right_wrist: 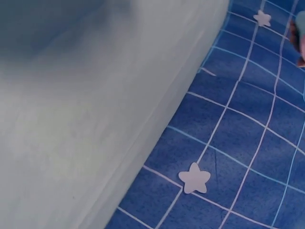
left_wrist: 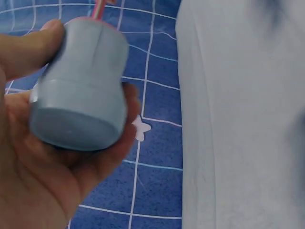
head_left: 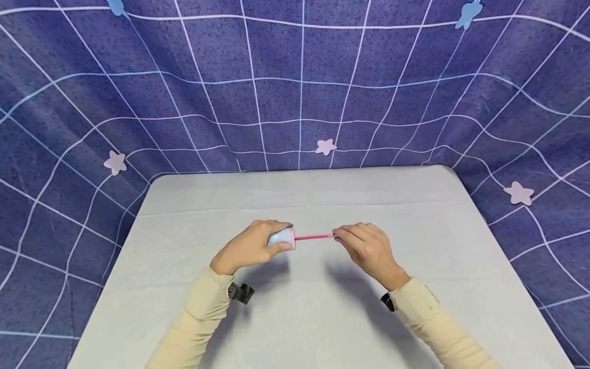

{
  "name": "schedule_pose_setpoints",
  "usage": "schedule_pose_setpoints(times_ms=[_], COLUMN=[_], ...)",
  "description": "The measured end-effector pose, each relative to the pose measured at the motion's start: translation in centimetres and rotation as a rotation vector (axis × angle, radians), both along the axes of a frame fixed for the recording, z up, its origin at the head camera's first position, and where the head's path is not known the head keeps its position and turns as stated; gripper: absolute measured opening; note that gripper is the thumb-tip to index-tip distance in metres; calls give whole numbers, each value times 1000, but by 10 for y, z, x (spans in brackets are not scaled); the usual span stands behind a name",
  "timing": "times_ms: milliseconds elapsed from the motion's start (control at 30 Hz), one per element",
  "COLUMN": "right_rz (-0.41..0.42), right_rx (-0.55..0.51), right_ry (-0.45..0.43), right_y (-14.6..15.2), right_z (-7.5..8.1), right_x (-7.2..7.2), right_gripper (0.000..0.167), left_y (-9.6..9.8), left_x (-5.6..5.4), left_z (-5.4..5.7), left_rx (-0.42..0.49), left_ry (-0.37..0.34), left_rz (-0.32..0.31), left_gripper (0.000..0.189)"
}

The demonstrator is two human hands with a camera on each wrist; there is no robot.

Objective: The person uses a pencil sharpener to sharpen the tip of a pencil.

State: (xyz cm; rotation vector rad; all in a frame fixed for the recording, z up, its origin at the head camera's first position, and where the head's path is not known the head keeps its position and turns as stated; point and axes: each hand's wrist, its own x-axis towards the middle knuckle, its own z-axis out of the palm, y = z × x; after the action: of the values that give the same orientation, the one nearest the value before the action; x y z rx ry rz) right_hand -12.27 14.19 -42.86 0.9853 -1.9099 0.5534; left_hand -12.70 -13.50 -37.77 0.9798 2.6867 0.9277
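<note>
My left hand grips a light blue, waisted container with a pink rim. It lies on its side above the table, rim toward the right. From the rim a thin pink stick, like a pencil, runs level across to my right hand, whose thumb and fingers pinch its far end. In the left wrist view the thumb and fingers wrap around the container, its flat base facing the camera. The stick's inner end is hidden inside the container. Only part of the container and left fingers show in the right wrist view.
A white-covered table lies below both hands, and their shadows fall on it. Behind and at the sides hangs a dark blue curtain with grid lines and stars. Each wrist wears a dark camera mount.
</note>
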Motion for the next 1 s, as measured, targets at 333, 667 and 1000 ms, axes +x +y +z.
schedule_pose_setpoints(times_ms=[333, 667, 1000], right_rz=[-42, -59, 65], right_rx=[78, 57, -42], right_ry=[195, -235, -1386], right_y=[2, 3, 8], right_z=[-3, 11, 43], right_x=[3, 16, 11], right_gripper=[18, 15, 12], left_y=[1, 13, 15], left_x=[1, 10, 18], left_z=[2, -13, -37], left_rx=[38, 119, 152], left_ry=[-162, 259, 703], left_rz=[-6, 29, -29], left_gripper=[31, 50, 56])
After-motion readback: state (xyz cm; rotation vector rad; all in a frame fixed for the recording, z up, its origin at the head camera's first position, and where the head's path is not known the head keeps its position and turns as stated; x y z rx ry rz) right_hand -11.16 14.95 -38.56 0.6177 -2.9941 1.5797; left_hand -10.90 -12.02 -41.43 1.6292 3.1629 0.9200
